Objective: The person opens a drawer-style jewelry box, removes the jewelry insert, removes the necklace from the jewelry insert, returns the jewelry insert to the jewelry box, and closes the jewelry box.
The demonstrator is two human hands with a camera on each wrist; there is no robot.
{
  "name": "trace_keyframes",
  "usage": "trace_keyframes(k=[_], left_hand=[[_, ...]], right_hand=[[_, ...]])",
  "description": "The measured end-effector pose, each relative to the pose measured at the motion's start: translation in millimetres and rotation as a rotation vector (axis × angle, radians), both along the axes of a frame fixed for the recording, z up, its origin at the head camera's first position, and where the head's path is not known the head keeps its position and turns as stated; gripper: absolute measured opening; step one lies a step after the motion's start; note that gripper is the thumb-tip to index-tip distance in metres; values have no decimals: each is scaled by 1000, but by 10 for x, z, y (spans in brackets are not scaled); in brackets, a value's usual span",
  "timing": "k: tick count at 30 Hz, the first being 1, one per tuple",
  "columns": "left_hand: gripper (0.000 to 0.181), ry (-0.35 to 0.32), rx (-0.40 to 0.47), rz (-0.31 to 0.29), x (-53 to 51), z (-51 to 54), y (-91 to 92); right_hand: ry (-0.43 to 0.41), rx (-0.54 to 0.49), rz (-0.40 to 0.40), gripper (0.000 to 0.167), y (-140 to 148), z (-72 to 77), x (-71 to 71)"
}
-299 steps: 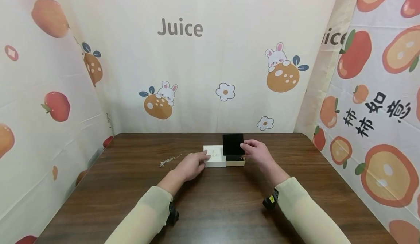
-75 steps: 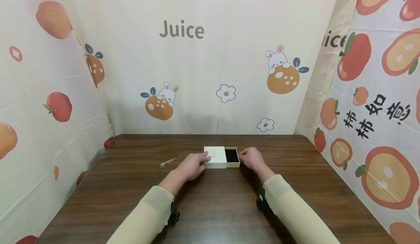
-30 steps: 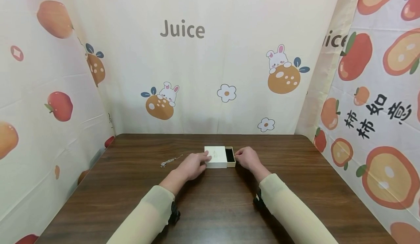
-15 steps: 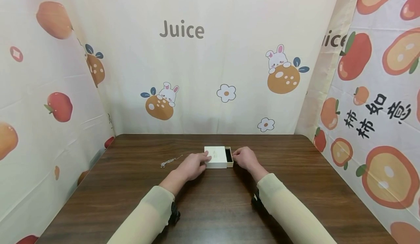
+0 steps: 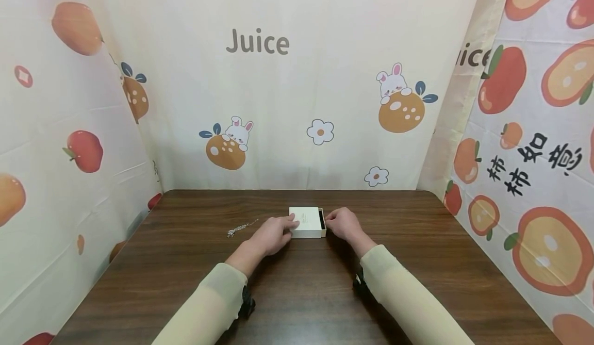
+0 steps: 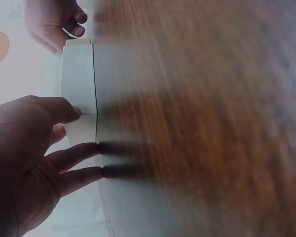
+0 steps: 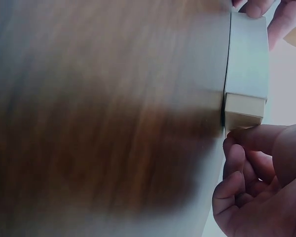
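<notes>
A small cream jewelry box with faint lettering lies on the table. Its drawer sticks out of the right end by a narrow strip, with black lining inside. My left hand holds the box's left end, with thumb and fingers at the sleeve; the left wrist view shows the other fingers spread down to the table. My right hand is at the drawer's outer end, fingers curled, thumb and forefinger together against it in the right wrist view. A silvery chain lies left of the box, untouched.
Dark wood-grain table beneath everything. Fruit-and-rabbit printed curtains stand at the back and both sides. Dark wrist cameras sit at both sleeves.
Ten seconds ago the right hand held up a black pad above the pulled-out drawer. Since then the pad has gone in, and the drawer has slid left into the sleeve. Left hand unmoved.
</notes>
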State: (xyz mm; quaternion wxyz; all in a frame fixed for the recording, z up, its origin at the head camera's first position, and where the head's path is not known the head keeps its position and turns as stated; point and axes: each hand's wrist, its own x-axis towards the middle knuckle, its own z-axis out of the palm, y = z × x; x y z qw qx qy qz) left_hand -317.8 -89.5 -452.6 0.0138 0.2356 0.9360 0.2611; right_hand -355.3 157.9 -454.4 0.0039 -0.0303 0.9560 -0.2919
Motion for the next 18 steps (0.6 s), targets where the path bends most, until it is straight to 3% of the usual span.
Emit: trace_keyframes(k=[18], left_hand=[[41,9,11,-7,-22,-27,-8]], right_hand=[[9,11,30,18,-90,-22,-12]])
